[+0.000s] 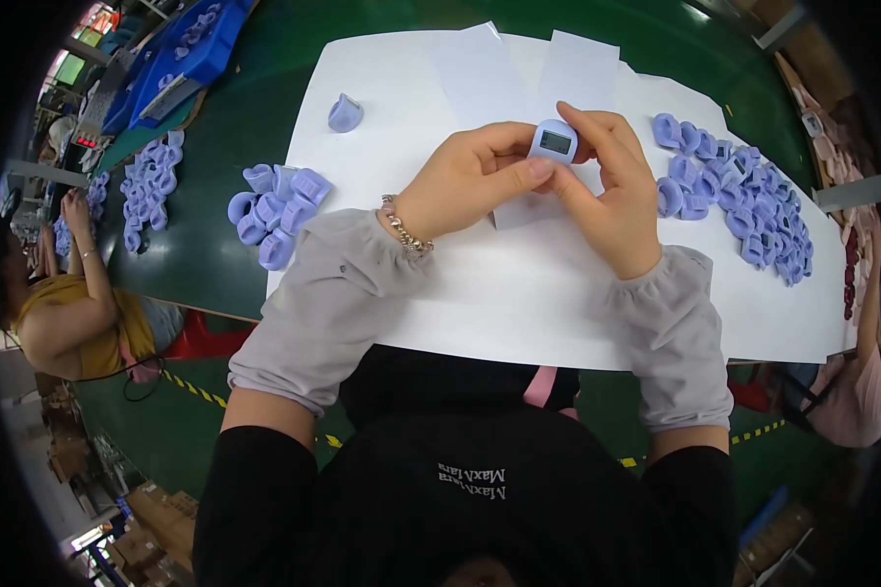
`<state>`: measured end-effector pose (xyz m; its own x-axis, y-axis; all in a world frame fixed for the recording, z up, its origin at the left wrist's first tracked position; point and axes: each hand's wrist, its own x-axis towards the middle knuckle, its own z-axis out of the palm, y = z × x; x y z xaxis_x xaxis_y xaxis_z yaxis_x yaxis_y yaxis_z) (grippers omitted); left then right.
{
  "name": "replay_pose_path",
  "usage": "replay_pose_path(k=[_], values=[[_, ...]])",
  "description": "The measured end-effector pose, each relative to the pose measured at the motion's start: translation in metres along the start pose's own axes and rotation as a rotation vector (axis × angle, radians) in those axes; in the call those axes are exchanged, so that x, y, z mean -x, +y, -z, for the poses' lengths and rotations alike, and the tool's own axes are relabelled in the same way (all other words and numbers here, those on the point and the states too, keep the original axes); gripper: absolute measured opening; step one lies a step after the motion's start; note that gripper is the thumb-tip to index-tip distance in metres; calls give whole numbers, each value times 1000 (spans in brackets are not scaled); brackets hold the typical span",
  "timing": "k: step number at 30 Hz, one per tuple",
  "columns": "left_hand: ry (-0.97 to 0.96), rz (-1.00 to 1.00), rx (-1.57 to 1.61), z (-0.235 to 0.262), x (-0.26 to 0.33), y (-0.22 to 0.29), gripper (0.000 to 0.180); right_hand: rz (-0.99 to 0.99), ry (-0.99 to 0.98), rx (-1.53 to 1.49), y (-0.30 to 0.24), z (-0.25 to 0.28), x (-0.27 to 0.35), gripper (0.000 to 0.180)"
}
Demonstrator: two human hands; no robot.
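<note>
Over the white-covered table, my two hands meet around a small lavender-blue gadget with a dark rectangular display (555, 141). The thumb and fingers of my left hand (465, 181) pinch it from the left and below. My right hand (612, 186) grips its right side, with the index finger raised above it. The display faces up toward me. Beyond my left wrist lies a single lavender-blue ring-shaped piece (345, 114). A heap of similar pieces (276, 211) rests at the sheet's left edge, and a larger heap (754, 201) spreads to the right, several with dark displays showing.
White paper (519, 308) covers the green table, with loose sheets (579, 67) at the far side. More lavender pieces (152, 186) and a blue bin (191, 49) are at the left. A co-worker in yellow (78, 318) sits far left; another person (857, 391) is at the right.
</note>
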<state>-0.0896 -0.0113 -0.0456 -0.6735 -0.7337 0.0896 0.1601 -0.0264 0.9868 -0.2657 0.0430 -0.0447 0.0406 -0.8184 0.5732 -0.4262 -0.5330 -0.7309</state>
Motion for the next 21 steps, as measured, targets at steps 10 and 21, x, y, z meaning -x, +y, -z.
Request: replay_pose_path(k=[10, 21], values=[[-35, -8, -174, 12, 0, -6, 31, -109, -113, -48, 4, 17, -5, 52], [63, -45, -164, 12, -3, -10, 31, 33, -480, 367, 20, 21, -2, 38]])
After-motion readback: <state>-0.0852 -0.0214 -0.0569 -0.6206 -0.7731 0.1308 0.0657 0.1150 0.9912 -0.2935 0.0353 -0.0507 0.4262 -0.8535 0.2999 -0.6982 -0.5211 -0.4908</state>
